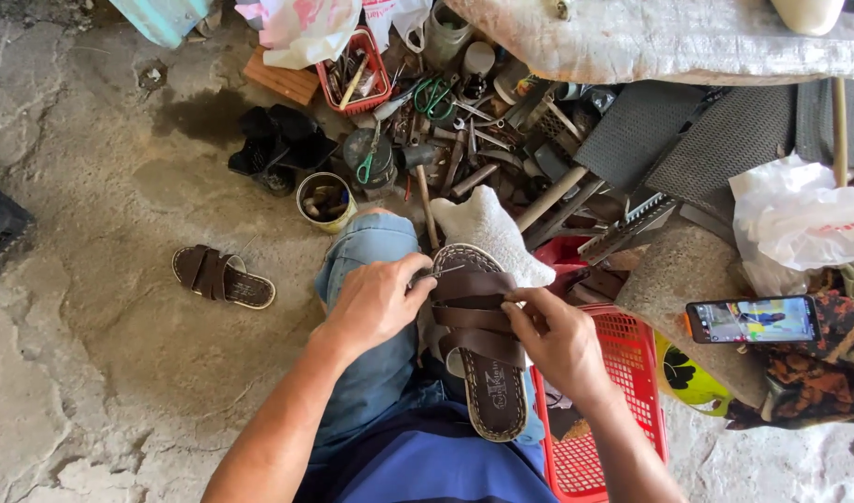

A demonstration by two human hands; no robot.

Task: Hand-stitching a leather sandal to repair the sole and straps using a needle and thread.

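A brown strapped sandal (pixel 478 359) lies sole-down across my lap, toe pointing away from me. My left hand (pixel 376 303) pinches a thin metal needle or awl (pixel 446 271) at the sandal's left edge near the toe. My right hand (pixel 553 337) grips the right side of the brown straps. A white cloth (pixel 492 228) lies under the toe end on my knee. The matching sandal (pixel 222 276) rests on the concrete floor to my left.
A red plastic basket (pixel 623 373) sits by my right leg. Ahead lie several hand tools, green-handled scissors (pixel 433 96), a tin can (pixel 325 200), a smaller red basket (pixel 357 73) and black shoes (pixel 278 144). A phone (pixel 751 319) rests on a stone at right.
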